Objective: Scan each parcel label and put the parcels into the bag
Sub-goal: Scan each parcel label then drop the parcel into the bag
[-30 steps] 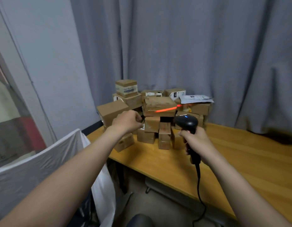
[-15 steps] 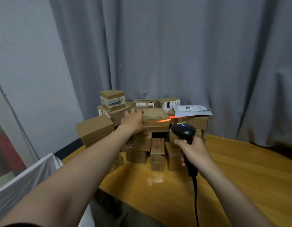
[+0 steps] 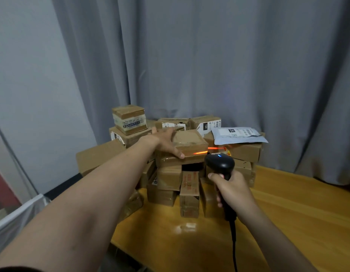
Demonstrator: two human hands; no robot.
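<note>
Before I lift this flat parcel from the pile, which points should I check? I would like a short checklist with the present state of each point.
1. The left hand grips the flat parcel: ok, thumb on its front side.
2. The right hand holds the scanner, switched on: ok, blue light shows.
3. The red beam lies on a label: not ok, it falls on bare cardboard; no label visible on this parcel.
4. Nothing lies on top of the parcel: ok.
5. The bag is open and ready: cannot tell, only a white edge shows at lower left.
</note>
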